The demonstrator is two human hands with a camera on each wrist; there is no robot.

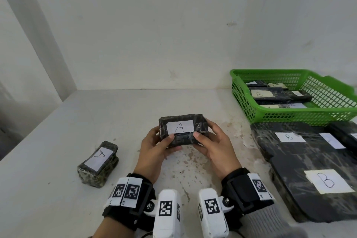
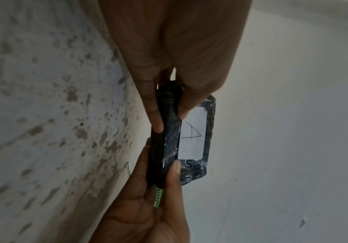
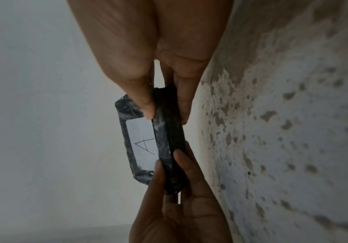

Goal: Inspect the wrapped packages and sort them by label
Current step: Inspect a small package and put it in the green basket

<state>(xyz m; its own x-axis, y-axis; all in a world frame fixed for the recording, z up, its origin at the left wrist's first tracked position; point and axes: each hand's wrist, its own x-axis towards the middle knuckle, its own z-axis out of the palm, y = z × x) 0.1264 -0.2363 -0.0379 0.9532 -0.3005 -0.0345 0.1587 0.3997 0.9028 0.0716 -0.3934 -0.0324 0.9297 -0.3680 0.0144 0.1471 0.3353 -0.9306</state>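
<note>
A small black wrapped package point(image 1: 183, 129) with a white label marked A is held above the table, its label tilted up to face me. My left hand point(image 1: 157, 146) grips its left end and my right hand point(image 1: 210, 144) grips its right end, thumbs on the near face. In the left wrist view the package point(image 2: 191, 136) sits pinched between thumb and fingers, and in the right wrist view the same package point(image 3: 146, 144) shows its A label. A second package marked A point(image 1: 98, 163) lies on the table to the left.
A green mesh basket point(image 1: 274, 116) at the back right holds several labelled black packages. In front of it lie large flat black packages marked B point(image 1: 309, 162). The stained white table point(image 1: 58, 199) meets a white wall behind.
</note>
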